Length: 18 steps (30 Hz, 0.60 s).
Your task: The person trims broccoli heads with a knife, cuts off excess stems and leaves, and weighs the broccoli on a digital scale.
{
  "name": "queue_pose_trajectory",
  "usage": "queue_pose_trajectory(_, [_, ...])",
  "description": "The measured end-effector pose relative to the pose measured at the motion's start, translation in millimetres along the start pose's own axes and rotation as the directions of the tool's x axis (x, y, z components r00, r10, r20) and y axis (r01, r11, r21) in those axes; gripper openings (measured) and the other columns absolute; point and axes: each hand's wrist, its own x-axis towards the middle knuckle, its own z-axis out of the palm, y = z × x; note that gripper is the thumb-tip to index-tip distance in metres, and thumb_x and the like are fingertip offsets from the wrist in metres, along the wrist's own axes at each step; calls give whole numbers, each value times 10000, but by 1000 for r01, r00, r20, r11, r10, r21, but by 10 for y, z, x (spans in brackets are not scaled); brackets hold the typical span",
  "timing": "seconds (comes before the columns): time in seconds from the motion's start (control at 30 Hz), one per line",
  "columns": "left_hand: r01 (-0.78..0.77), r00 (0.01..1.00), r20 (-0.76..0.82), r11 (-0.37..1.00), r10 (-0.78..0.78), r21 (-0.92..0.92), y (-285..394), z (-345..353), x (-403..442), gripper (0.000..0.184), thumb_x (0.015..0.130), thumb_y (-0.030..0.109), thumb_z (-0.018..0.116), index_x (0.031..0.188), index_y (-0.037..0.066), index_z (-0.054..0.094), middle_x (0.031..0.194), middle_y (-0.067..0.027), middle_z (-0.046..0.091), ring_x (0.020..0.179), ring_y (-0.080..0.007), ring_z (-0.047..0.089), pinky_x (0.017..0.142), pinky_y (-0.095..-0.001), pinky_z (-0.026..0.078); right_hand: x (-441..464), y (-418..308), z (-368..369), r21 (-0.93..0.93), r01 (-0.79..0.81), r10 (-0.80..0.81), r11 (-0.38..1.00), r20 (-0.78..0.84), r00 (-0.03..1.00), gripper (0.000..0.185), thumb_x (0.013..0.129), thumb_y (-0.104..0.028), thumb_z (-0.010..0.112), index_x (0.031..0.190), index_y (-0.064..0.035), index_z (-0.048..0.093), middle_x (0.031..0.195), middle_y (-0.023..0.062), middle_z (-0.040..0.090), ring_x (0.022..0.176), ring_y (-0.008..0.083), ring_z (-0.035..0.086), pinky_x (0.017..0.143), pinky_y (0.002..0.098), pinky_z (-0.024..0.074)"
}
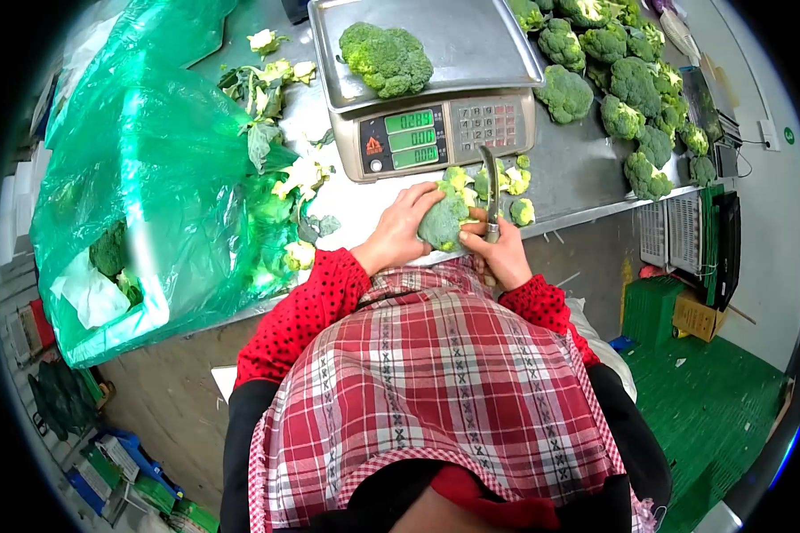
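My left hand (404, 226) is closed around the left side of a broccoli head (444, 222) at the table's front edge. In my right hand (500, 250) is a knife with a curved blade (492, 182), its tip pointing away from me toward the scale. The right fingers also touch the broccoli's right side. Small cut broccoli florets (516, 180) lie just beyond my hands. A digital scale (347, 147) stands behind them, with one large broccoli head (386, 59) on its metal pan (471, 44).
Many broccoli heads (633, 84) are piled on the metal table (560, 191) at the right. A green plastic bag (164, 178) covers the left side, with leaf and stem trimmings (262, 98) beside it. Crates (684, 233) and a cardboard box (698, 317) stand beyond the table.
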Motion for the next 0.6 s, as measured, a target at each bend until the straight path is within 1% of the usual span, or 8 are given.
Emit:
queue_pose_trajectory(0.07, [-23,999,-47,998,26,63,27,-41,-60,804,551,92,806,1299,37,515,1294,-158,504,1154,-348,521,951,-420,469,6,-59,12,124,-108,107,986,18,994,491,835,-19,715,1286,38,529,958,56,663,548,52,515,463,222,419])
queue_pose_trajectory(0.17, [398,882,-81,826,-465,-400,192,-202,-127,744,596,213,902,1230,11,568,972,-70,583,771,-137,563,702,-273,513,26,-216,-8,334,-164,152,928,61,987,542,831,14,694,1335,23,496,909,32,621,510,57,475,451,231,407])
queue_pose_trajectory(0.27, [427,852,-68,765,-519,-482,198,-202,-189,760,613,180,915,1271,30,566,974,-17,499,745,-76,491,686,-203,472,103,-234,26,419,-169,139,892,100,985,564,838,20,681,1362,14,475,892,32,599,496,64,453,450,241,402])
queue_pose_trajectory(0.33, [347,883,-151,835,-445,-428,223,-186,-223,743,601,202,891,1241,11,564,959,-77,582,788,-173,579,720,-301,521,176,-244,60,424,-132,93,896,111,989,542,858,-5,672,1362,18,473,880,34,595,495,69,455,448,248,399])
queue_pose_trajectory(0.4, [121,920,-361,986,-154,-115,266,-157,-252,739,596,188,872,1243,5,564,1014,-145,605,900,-294,609,833,-387,518,221,-244,122,435,-142,116,889,87,989,501,870,-38,677,1332,27,495,806,26,585,483,74,455,446,253,401])
queue_pose_trajectory(0.47, [182,912,-366,982,-188,-51,210,-125,-292,734,597,177,850,1246,-3,560,1094,-203,599,1035,-386,578,934,-453,476,289,-208,176,402,-157,127,902,101,987,459,877,-69,688,1293,33,523,735,18,574,468,77,455,438,255,398])
queue_pose_trajectory(0.53, [309,866,-360,937,-347,-162,40,-101,-322,675,637,194,840,1220,-19,574,1045,-178,636,945,-325,630,865,-396,514,271,-220,297,281,-113,74,953,145,987,406,925,-137,651,1275,33,535,751,28,604,455,69,454,427,237,384])
queue_pose_trajectory(0.6, [299,805,-148,608,-575,-736,-56,-159,-360,443,802,224,755,1106,-65,611,835,-74,665,704,-156,637,652,-267,533,181,-351,329,109,-11,-9,994,183,983,402,946,-170,622,1280,32,529,844,60,653,541,120,550,499,284,460])
